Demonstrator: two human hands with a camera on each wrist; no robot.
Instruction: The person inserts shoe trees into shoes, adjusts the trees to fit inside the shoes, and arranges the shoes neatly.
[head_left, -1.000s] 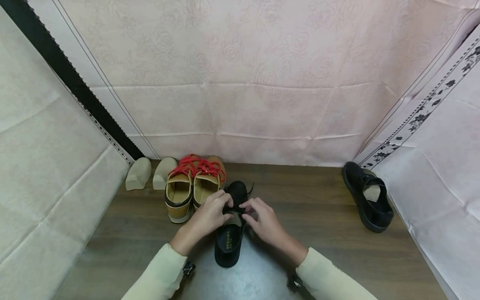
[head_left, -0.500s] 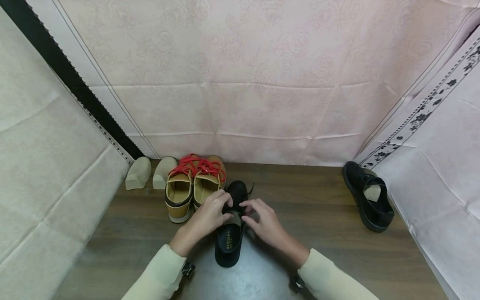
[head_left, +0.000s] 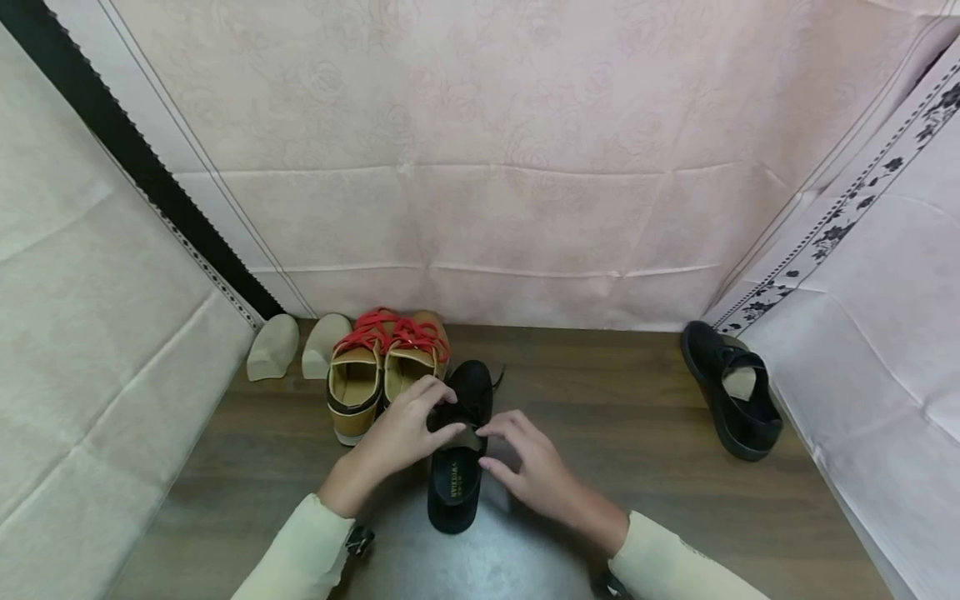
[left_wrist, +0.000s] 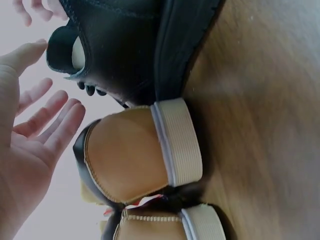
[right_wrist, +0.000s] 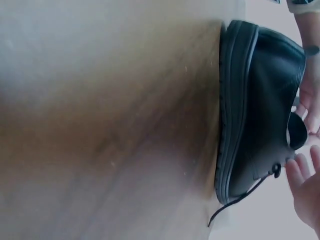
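A black lace-up shoe (head_left: 455, 492) with gold lettering on its insole stands on the floor, toe away from me. My left hand (head_left: 401, 433) is at its left side, fingers relaxed, thumb reaching over the opening. In the left wrist view that thumb is by the shoe's tongue (left_wrist: 62, 50) and the palm holds nothing. On the other side my right hand (head_left: 528, 462) has thumb and index finger spread near the shoe's edge. The right wrist view shows the right fingers (right_wrist: 300, 175) beside the eyelets; whether they touch is unclear. A loose lace (right_wrist: 240, 200) trails down the shoe's side.
Tan shoes with red laces (head_left: 390, 333) stand close at the left. Beyond them are two pale, rounded inserts (head_left: 273, 346). A second black shoe (head_left: 735, 392) with a pale piece inside sits by the right-hand wall cloth (head_left: 885, 350).
Both hands have drawn slightly apart from the shoe's opening, and their thumbs and fingers have spread. The shoe stays about where it was; the head view has shifted slightly.
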